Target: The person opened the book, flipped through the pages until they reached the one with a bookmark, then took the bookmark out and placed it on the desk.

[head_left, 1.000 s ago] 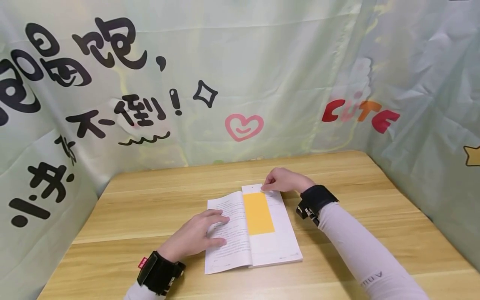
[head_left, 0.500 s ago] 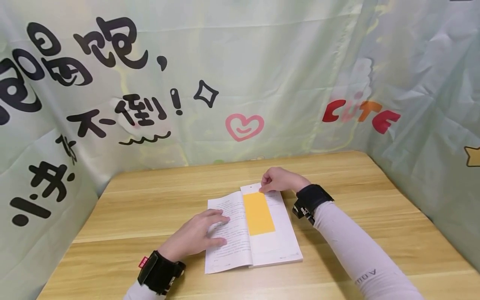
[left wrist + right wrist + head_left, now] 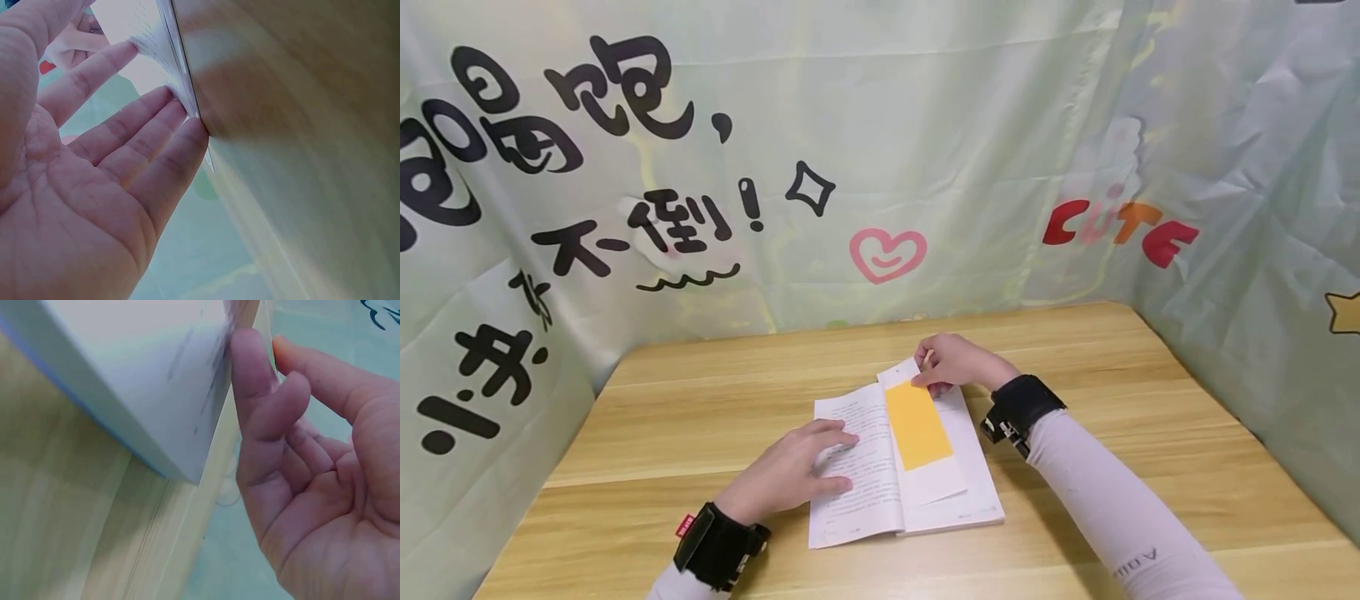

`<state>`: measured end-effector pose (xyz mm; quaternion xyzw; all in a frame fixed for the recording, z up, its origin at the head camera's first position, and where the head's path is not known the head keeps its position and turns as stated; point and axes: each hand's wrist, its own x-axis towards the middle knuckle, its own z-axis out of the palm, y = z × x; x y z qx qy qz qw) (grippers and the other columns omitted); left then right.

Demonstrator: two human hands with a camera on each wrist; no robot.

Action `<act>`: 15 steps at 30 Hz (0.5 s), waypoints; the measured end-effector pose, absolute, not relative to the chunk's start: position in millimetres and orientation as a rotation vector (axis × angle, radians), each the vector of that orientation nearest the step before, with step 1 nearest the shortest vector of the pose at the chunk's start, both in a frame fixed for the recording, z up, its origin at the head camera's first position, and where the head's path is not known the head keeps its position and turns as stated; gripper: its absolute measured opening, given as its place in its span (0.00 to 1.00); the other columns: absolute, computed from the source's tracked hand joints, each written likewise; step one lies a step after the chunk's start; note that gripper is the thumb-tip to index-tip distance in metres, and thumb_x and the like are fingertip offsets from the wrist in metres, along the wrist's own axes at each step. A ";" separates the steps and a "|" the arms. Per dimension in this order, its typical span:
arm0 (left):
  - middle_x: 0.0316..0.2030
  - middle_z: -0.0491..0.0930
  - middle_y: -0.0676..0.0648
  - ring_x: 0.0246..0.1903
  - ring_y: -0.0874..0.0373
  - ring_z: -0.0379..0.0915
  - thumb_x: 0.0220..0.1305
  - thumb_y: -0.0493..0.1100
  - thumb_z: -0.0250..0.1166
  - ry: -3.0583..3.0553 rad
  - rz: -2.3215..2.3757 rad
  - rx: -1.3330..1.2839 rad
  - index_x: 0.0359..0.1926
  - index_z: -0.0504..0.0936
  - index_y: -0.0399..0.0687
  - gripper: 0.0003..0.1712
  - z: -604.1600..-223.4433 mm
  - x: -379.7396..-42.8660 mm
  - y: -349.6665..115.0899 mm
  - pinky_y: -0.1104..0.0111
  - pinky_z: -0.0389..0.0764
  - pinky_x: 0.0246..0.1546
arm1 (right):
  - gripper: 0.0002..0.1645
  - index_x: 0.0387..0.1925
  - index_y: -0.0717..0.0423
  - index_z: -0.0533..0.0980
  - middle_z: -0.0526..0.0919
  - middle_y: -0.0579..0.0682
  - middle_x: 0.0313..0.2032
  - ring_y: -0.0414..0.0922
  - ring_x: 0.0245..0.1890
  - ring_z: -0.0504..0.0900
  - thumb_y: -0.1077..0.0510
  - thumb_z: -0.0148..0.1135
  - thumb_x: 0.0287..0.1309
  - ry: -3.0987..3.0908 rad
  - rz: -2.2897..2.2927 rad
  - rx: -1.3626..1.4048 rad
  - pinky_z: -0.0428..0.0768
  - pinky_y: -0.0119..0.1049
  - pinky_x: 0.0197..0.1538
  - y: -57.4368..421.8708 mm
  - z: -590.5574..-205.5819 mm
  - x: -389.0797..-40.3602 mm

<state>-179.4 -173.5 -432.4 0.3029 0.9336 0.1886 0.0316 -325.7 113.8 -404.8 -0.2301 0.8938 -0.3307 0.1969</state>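
An open book (image 3: pixel 867 500) with printed text lies on the wooden table. Across its right page, at a slant, is a white bookmark (image 3: pixel 917 425) with a large yellow panel and a small hole near its top end. My right hand (image 3: pixel 964 363) pinches the bookmark's upper right edge between thumb and index finger; the right wrist view shows the thumb on one side of the thin card and a finger on the other. My left hand (image 3: pixel 778 473) rests on the left page with fingers spread. In the left wrist view its fingertips (image 3: pixel 199 128) touch the page near the edge.
The light wooden table (image 3: pixel 715 392) has a rounded far right corner. A pale green cloth backdrop (image 3: pixel 985 167) with printed lettering stands behind it and along both sides. Each wrist wears a black strap (image 3: pixel 1033 398) with a small camera.
The bookmark has tilted and its lower end has swung right, a white edge now showing over the right page. My right hand has shifted slightly left with it; the left hand stays.
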 end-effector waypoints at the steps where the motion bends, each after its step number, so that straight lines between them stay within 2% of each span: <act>1: 0.62 0.69 0.44 0.61 0.51 0.63 0.58 0.60 0.66 2.876 0.581 0.934 0.61 0.77 0.53 0.32 -432.7 -179.5 -173.7 0.55 0.68 0.58 | 0.20 0.41 0.62 0.72 0.82 0.51 0.19 0.47 0.19 0.80 0.55 0.70 0.54 2.497 -0.941 -0.640 0.78 0.36 0.25 113.6 -405.1 -324.6; 5: 0.62 0.69 0.44 0.61 0.51 0.63 0.58 0.60 0.66 2.875 0.592 0.941 0.61 0.77 0.53 0.32 -434.2 -179.8 -174.6 0.56 0.67 0.58 | 0.21 0.44 0.62 0.72 0.82 0.52 0.20 0.48 0.19 0.80 0.55 0.70 0.54 2.485 -0.992 -0.624 0.80 0.38 0.26 112.9 -405.9 -322.3; 15: 0.62 0.69 0.44 0.61 0.51 0.63 0.58 0.60 0.66 2.878 0.608 0.958 0.61 0.77 0.53 0.32 -435.0 -180.1 -175.4 0.56 0.66 0.59 | 0.20 0.45 0.59 0.72 0.82 0.52 0.21 0.50 0.20 0.81 0.55 0.69 0.55 2.498 -1.001 -0.578 0.81 0.41 0.29 112.6 -402.5 -320.5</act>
